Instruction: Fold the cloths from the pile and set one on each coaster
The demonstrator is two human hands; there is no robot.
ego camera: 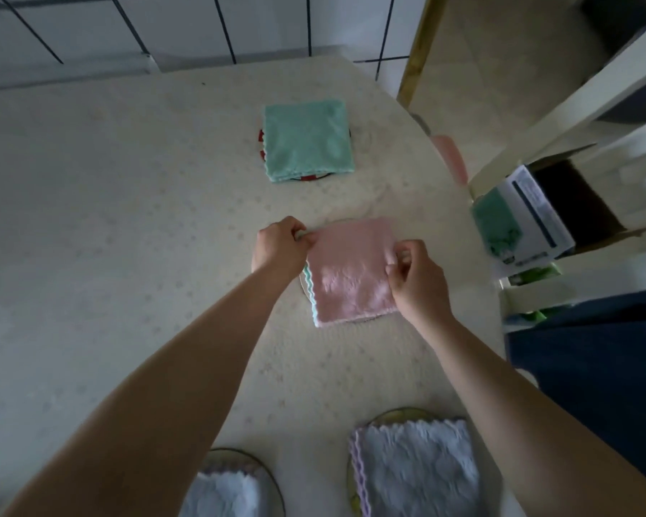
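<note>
A folded pink cloth [351, 274] lies on a round coaster [303, 289] in the middle of the table. My left hand [280, 246] pinches its far left corner, and my right hand [418, 279] pinches its right edge. Farther back, a folded green cloth [306, 139] covers a red-rimmed coaster [262, 143]. Near me, a folded lilac-grey cloth [418, 472] sits on a coaster [399, 412], and another pale cloth [224, 494] rests on a coaster [247, 457] partly cut off by the frame edge.
The cream patterned table [127, 218] ends at a curved right edge. Beyond it stands a white chair [560, 117] holding a box [537, 214] and a green cloth [495, 225]. A tiled wall [165, 24] runs behind the table.
</note>
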